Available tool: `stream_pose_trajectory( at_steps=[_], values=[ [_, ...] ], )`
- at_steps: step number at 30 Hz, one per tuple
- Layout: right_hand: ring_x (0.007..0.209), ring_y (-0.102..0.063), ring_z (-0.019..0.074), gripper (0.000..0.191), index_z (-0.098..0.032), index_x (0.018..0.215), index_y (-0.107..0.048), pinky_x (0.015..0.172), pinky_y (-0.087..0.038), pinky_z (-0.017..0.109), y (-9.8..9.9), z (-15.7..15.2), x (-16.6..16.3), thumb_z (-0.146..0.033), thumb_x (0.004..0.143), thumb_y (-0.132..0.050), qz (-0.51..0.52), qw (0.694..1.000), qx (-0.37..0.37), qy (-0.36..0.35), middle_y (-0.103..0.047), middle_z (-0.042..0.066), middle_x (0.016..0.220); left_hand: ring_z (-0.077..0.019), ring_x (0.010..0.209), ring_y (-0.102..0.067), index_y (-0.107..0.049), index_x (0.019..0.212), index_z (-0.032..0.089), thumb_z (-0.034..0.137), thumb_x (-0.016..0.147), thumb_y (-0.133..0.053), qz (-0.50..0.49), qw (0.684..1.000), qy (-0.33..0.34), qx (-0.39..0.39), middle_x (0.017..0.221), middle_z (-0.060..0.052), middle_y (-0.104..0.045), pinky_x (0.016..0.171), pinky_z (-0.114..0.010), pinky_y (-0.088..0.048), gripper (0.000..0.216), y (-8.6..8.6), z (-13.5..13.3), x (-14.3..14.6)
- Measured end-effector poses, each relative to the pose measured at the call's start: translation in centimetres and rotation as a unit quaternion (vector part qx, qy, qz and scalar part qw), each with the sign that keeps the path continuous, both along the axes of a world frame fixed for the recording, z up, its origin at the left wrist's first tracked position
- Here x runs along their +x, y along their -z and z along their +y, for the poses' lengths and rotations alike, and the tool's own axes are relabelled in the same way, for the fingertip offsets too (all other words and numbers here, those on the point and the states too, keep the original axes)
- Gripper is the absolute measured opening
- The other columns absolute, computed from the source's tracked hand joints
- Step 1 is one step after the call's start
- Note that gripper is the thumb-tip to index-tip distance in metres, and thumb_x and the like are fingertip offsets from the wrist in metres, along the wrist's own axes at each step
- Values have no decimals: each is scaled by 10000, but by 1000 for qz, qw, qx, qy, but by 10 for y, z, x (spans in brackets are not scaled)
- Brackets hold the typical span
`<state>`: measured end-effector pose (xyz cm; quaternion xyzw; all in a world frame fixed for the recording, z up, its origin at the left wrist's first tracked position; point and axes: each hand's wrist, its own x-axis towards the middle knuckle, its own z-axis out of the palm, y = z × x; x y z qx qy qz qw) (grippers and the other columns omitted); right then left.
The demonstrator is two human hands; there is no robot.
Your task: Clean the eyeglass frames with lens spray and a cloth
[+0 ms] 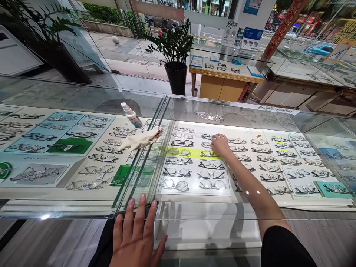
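My left hand (136, 233) lies palm down with fingers spread at the front edge of the glass display case (191, 218). It holds nothing. My right hand (220, 145) reaches over the rows of glasses on the right side, its fingers bent down at a pair of eyeglasses (206, 144). Part of that pair is hidden under the hand, and the fingertips are hard to make out. Just below lies a yellow-green strip (191, 152) with dark-framed glasses on it. More dark-framed eyeglasses (211, 164) sit in rows nearer to me.
A white spray bottle (131, 115) and a crumpled cream cloth (141, 139) rest on the glass at left of centre. Toward the back is a clear-framed pair of glasses (210, 116). Beyond the counter stand a potted plant (175, 72) and a wooden display table (222, 83).
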<state>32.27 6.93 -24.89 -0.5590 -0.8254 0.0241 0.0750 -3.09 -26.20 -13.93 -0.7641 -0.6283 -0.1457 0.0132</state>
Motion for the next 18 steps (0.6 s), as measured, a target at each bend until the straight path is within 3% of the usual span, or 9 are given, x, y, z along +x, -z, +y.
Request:
stream_pose_trajectory(
  at_steps=[6, 13, 18],
  values=[
    [1486, -406, 380, 371, -156, 1252, -757, 1243, -258, 546, 3, 10, 3, -295, 996, -527, 20, 999, -5, 30, -609, 158, 1548, -460, 1664, -72, -26, 1741, 221, 388, 929, -622, 1, 1000, 2, 3, 1811, -185, -78, 1302, -702, -117, 1020, 1, 1, 0],
    [1435, -489, 366, 366, -208, 1193, -787, 1257, -221, 562, 10, 19, 0, -259, 1014, -472, 26, 999, -21, 24, -740, 106, 1389, -434, 1673, -43, -13, 1739, 240, 386, 924, -630, 9, 1000, 11, 26, 1816, -172, -53, 1313, -684, -80, 1032, 1, 3, 1],
    [1431, -494, 378, 353, -200, 1185, -788, 1265, -214, 587, 1, 11, 2, -273, 1021, -484, 31, 999, -13, 17, -741, 122, 1384, -430, 1673, -41, -39, 1739, 233, 401, 916, -644, 0, 999, 13, 32, 1815, -169, -71, 1320, -670, -63, 1036, 2, 4, 1]
  ],
)
